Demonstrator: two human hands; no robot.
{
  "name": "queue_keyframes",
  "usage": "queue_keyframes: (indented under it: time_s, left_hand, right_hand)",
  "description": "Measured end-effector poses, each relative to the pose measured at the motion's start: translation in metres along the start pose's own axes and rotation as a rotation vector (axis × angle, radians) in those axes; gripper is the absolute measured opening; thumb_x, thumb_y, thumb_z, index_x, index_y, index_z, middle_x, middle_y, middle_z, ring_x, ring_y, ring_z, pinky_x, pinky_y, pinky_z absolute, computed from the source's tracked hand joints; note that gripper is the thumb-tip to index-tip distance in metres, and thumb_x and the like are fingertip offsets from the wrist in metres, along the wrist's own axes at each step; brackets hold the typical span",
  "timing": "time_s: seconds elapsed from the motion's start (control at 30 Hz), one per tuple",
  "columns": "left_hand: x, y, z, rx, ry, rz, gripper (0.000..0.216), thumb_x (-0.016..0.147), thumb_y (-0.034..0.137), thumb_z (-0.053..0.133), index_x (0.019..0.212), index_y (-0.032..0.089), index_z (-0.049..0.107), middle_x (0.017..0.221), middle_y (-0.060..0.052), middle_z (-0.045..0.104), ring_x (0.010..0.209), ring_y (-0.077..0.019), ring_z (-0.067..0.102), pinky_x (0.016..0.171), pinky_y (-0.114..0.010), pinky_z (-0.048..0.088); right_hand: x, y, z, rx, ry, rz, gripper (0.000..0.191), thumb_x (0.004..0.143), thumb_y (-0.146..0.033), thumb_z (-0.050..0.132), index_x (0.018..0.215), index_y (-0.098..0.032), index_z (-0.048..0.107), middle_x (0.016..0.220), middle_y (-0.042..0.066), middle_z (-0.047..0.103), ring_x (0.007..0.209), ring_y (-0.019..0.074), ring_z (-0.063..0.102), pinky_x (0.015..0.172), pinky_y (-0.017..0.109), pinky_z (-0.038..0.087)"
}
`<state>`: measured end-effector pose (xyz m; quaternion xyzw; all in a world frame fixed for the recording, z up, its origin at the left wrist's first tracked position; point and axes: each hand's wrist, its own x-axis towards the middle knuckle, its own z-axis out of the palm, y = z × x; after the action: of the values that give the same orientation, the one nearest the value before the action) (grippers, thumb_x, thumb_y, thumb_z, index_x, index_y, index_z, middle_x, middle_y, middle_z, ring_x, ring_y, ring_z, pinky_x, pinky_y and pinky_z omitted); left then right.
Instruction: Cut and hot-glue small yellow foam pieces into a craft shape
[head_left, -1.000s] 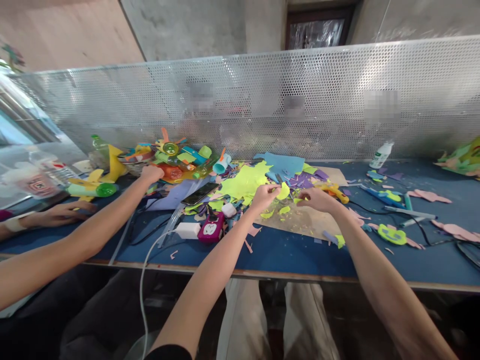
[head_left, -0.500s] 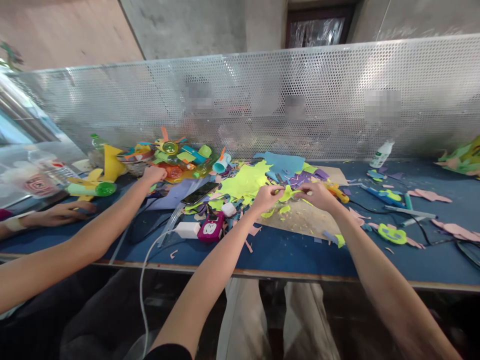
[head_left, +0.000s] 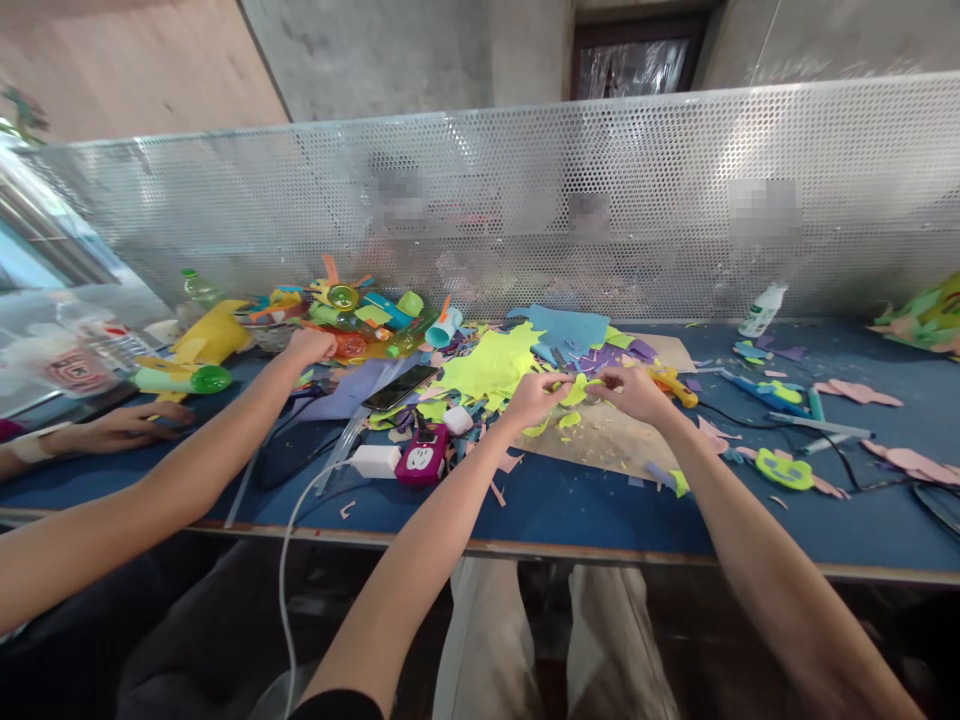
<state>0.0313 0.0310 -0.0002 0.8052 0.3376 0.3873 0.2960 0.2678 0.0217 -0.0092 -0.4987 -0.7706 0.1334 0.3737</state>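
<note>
Over the brown board [head_left: 600, 448], both my hands meet at a small lime-yellow piece of foam sheet [head_left: 576, 390]. My left hand [head_left: 537, 398] pinches its left side with the fingertips. From the other side, my right hand [head_left: 636, 392] has thumb and fingers closed on the piece's right edge. A small dark thing by my left fingertips is too small to make out. Just behind my left hand lies a large lime-yellow foam sheet [head_left: 491, 362] with ragged cut edges. Beyond both hands rests a blue foam sheet [head_left: 574, 328]. Yellow scraps [head_left: 568, 420] lie below the fingers.
To my left, a co-worker's hand [head_left: 311, 346] reaches toward plastic bottles; another hand [head_left: 139, 428] rests on the table. A phone [head_left: 401, 387], magenta power adapter [head_left: 422, 458] and white cable are nearby. A yellow glue gun [head_left: 675, 385] and white bottle [head_left: 763, 310] stand right; a perforated metal screen [head_left: 480, 220] runs behind.
My hands have barely moved; the small yellow piece between them is turned slightly. At the far left, the yellow shape by the bottles has tipped over to a lower slant.
</note>
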Motion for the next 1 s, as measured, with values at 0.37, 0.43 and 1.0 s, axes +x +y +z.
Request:
queue_keyframes:
  time_s: [0.37, 0.43, 1.0]
  left_hand:
    - [0.001, -0.003, 0.002, 0.004, 0.012, 0.003, 0.033, 0.09, 0.038, 0.058, 0.109, 0.018, 0.076, 0.107, -0.009, 0.075, 0.093, -0.0218, 0.07, 0.079, -0.03, 0.053]
    - [0.0, 0.0, 0.001, 0.0, 0.013, 0.004, 0.033, 0.09, 0.039, 0.057, 0.109, 0.018, 0.075, 0.103, -0.009, 0.076, 0.091, -0.0213, 0.069, 0.079, -0.03, 0.053]
    - [-0.002, -0.013, 0.004, 0.266, -0.261, 0.027, 0.028, 0.076, 0.049, 0.073, 0.081, 0.022, 0.074, 0.086, -0.008, 0.068, 0.089, -0.0256, 0.061, 0.083, -0.035, 0.045]
  right_hand:
    - [0.001, 0.001, 0.009, 0.127, -0.006, 0.003, 0.025, 0.082, -0.048, 0.064, 0.082, -0.026, 0.076, 0.082, 0.002, 0.079, 0.072, 0.0219, 0.068, 0.07, 0.032, 0.051]
    - [0.001, 0.0, 0.009, 0.152, -0.014, 0.012, 0.024, 0.082, -0.047, 0.064, 0.083, -0.026, 0.076, 0.081, 0.002, 0.078, 0.071, 0.0212, 0.068, 0.068, 0.032, 0.052]
    - [0.002, 0.01, -0.01, 0.016, 0.335, 0.127, 0.034, 0.081, -0.047, 0.062, 0.089, -0.016, 0.075, 0.079, 0.006, 0.076, 0.066, 0.019, 0.066, 0.065, 0.029, 0.051]
